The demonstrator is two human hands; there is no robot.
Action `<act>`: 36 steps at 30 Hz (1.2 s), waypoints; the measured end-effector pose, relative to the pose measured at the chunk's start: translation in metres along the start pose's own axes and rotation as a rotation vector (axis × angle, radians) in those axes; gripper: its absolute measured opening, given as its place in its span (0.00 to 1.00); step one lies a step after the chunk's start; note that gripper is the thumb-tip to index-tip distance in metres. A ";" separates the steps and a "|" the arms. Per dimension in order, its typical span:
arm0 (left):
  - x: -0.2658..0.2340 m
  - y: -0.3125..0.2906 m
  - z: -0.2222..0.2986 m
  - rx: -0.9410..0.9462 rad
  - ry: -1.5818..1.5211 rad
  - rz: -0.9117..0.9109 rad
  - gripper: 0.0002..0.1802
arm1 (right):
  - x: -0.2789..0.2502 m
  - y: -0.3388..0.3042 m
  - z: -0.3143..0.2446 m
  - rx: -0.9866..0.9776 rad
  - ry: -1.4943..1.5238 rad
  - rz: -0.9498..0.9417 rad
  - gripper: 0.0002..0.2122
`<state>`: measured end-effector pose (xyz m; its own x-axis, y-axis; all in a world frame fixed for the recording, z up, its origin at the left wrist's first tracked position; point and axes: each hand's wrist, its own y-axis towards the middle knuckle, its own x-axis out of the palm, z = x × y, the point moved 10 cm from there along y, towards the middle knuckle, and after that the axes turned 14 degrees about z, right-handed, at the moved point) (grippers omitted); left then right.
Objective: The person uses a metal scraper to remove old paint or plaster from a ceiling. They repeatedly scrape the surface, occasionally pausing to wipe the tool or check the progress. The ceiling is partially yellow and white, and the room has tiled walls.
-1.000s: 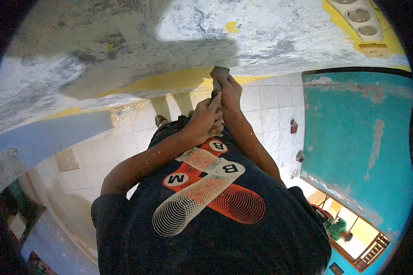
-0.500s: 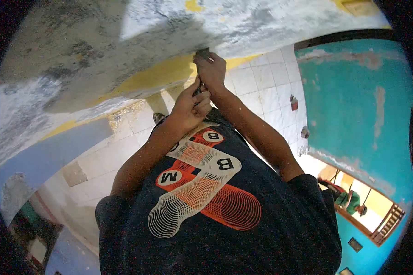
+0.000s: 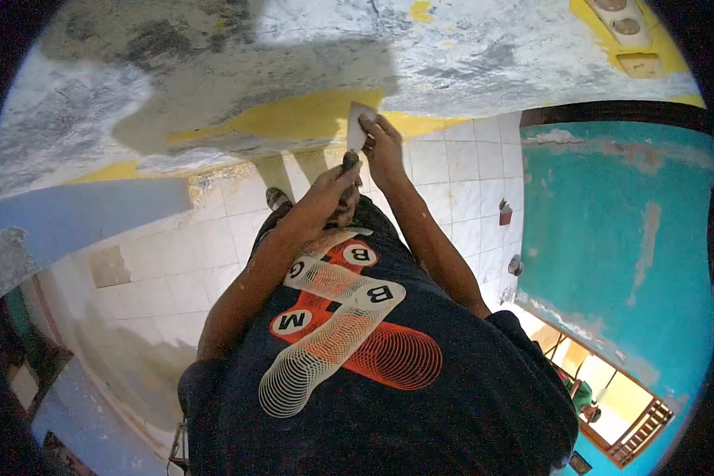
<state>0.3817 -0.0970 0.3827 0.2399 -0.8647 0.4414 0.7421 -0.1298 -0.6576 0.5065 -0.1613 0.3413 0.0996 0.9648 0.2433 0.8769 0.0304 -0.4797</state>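
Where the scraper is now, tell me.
The scraper is at the head view's upper middle, handle in the left hand, pale blade at the right hand, by the yellow wall patch.

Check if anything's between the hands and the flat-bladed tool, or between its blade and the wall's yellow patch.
Nothing visible: left hand grips the flat-bladed tool by its dark handle, right hand its pale blade. Nothing shows between blade and yellow patch; contact unclear.
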 end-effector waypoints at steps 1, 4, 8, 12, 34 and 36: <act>-0.002 -0.012 0.011 0.085 0.120 -0.005 0.21 | 0.013 -0.019 -0.028 -0.094 0.088 -0.059 0.10; -0.007 -0.056 0.042 0.260 0.405 -0.026 0.20 | 0.040 -0.070 -0.080 -0.179 0.100 -0.149 0.11; -0.033 -0.111 0.098 0.609 0.438 0.173 0.18 | 0.088 -0.129 -0.128 -0.337 0.026 -0.262 0.08; -0.049 -0.180 0.167 1.019 0.222 0.248 0.17 | 0.151 -0.173 -0.146 -0.386 0.043 -0.511 0.06; -0.119 -0.261 0.192 1.209 -0.069 0.657 0.05 | 0.218 -0.234 -0.114 -0.402 -0.104 -0.758 0.04; -0.126 -0.255 0.186 1.218 -0.078 0.642 0.04 | 0.220 -0.235 -0.110 -0.357 -0.067 -0.748 0.06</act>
<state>0.2786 0.1349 0.6087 0.7491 -0.5764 0.3265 0.5534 0.8154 0.1698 0.3745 0.0154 0.6004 -0.5870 0.7367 0.3357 0.7982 0.5961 0.0874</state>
